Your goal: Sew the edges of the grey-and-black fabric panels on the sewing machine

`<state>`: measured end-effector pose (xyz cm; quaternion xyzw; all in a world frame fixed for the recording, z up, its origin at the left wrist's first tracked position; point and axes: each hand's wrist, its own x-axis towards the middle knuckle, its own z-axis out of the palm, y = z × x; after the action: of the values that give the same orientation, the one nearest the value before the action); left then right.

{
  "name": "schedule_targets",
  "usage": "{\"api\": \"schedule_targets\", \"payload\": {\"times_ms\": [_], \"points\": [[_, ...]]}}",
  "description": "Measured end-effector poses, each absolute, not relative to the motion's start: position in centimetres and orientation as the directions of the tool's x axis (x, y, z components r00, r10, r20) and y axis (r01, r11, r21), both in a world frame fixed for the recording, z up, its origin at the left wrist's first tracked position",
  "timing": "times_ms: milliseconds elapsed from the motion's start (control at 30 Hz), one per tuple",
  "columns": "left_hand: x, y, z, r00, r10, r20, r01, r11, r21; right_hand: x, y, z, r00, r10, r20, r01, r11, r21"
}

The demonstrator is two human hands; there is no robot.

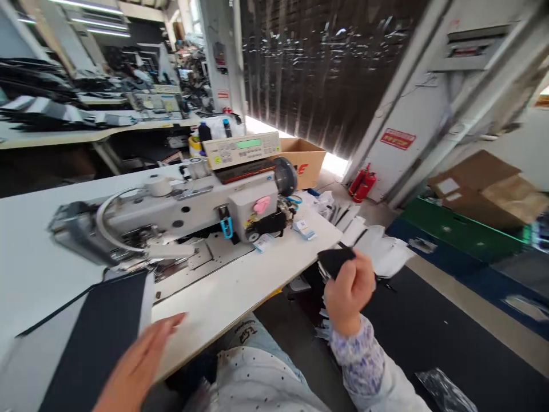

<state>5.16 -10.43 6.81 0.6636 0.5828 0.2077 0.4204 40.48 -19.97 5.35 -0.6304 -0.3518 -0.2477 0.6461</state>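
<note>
My right hand (350, 289) is closed around the corner of a black fabric piece (335, 260), off the right end of the sewing table. White edges show beneath that piece, and my fingers hide the rest. Low on the left, my left hand (139, 360) is open, its fingers stretched out and a little blurred above the table's front edge. Beside it lies a black and white fabric panel (103, 326), its upper end near the needle area of the industrial sewing machine (193, 200). I cannot tell whether the left hand touches the panel.
The white sewing table (240, 286) carries small paper labels (304, 229) and a control panel (243, 149) above the machine. White sheets (386, 252) hang or lie past its right end. Beyond are a cardboard box (306, 160), fire extinguishers (362, 183) and a green bin (454, 229).
</note>
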Motion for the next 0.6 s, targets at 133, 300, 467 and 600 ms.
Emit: {"api": "schedule_targets", "payload": {"times_ms": [133,300,467,600], "points": [[6.0,-13.1,8.7,0.506,0.782,-0.363,0.343,0.204,0.917,27.7,-18.9,9.1,-0.491,0.421,0.763,0.610,0.791,-0.044],[0.9,-15.0,10.5,0.055,0.912,-0.405,0.457,0.338,0.823,18.0,-16.6,9.2,-0.873,0.114,0.475,0.147,0.989,0.034],[-6.0,-17.9,7.7,-0.225,0.871,-0.436,0.458,0.490,0.742,15.7,-11.6,6.5,-0.750,0.371,0.548,0.379,0.920,-0.103],[-8.3,-17.8,5.6,-0.190,0.857,-0.479,0.692,0.463,0.554,13.7,-8.2,2.1,-0.745,0.543,0.388,0.525,0.836,-0.163]]}}
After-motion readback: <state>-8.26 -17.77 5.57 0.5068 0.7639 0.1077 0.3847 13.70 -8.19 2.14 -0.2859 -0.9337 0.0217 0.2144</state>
